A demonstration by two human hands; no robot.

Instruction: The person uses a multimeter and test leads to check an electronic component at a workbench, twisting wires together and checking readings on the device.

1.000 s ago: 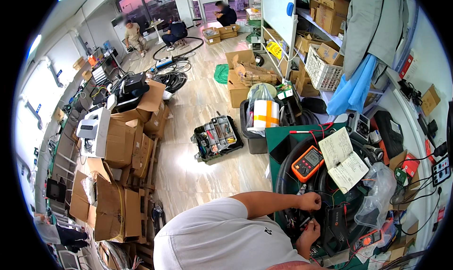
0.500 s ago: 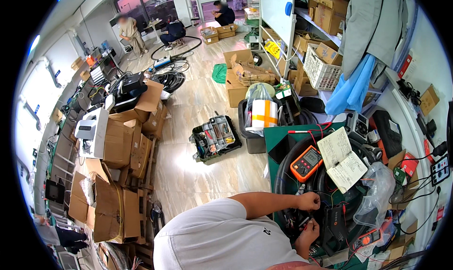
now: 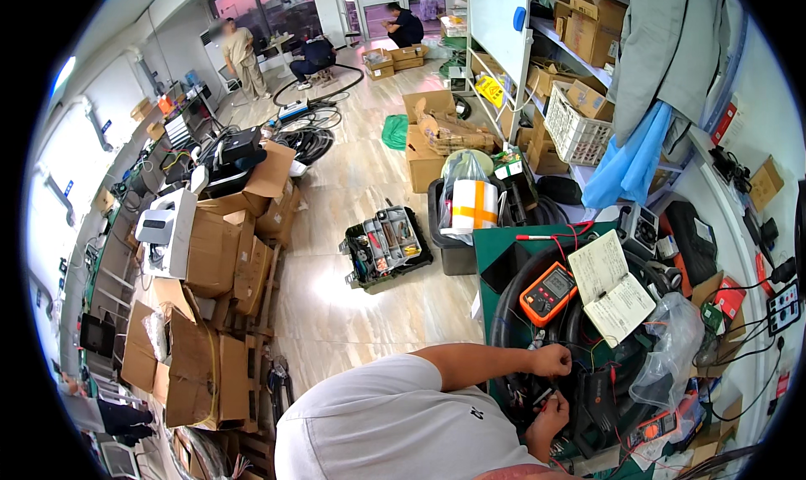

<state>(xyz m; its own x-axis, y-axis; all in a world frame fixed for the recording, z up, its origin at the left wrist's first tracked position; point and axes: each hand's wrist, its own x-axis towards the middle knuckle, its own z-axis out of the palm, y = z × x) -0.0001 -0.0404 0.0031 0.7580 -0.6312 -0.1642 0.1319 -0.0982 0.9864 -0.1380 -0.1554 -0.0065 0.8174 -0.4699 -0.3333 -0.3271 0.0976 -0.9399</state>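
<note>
Over the green-topped bench, my left hand (image 3: 551, 360) is closed in a pinch; what its fingers hold, if anything, is too small to make out. Just nearer the bottom of the view, my right hand (image 3: 547, 417) is closed on a small, slim pen-like piece (image 3: 544, 395). Beside both hands lies a black box-shaped device (image 3: 597, 398) with a red lead on it. Beyond my left hand, an orange multimeter (image 3: 548, 294) rests on thick coiled black cable (image 3: 506, 312). An open notebook (image 3: 611, 288) with handwriting lies next to the meter.
A second orange meter (image 3: 655, 428) and a clear plastic bag (image 3: 672, 341) lie at the bench's right. An open toolbox (image 3: 385, 245) stands on the floor. Cardboard boxes (image 3: 214, 253) are stacked at left. Several other people (image 3: 243, 58) are at the far end.
The whole view has shifted slightly. Both my hands keep nearly the same place and grip. At the far end, one person has straightened up from a stoop.
</note>
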